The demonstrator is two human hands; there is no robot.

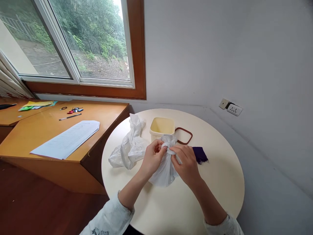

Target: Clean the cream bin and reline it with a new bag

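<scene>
A white plastic bag (164, 174) stands bunched up on the round table, its top gathered into a twist or knot. My left hand (154, 156) pinches the gathered neck from the left. On the other side, my right hand (186, 160) has its fingers closed on the same neck. What the bag contains is hidden. Just behind it sits a cream plastic tub (162, 125) without a lid, its lower front covered by the bag and my hands. A second white plastic bag (130, 147) lies crumpled to the left, apart from my hands.
On the round white table (220, 182) are a reddish-brown square ring (191, 137) and a dark purple cloth (200, 154), partly behind my right hand. A wooden desk (107, 112) at left carries papers (68, 138), a pen (70, 117) and keys (74, 110).
</scene>
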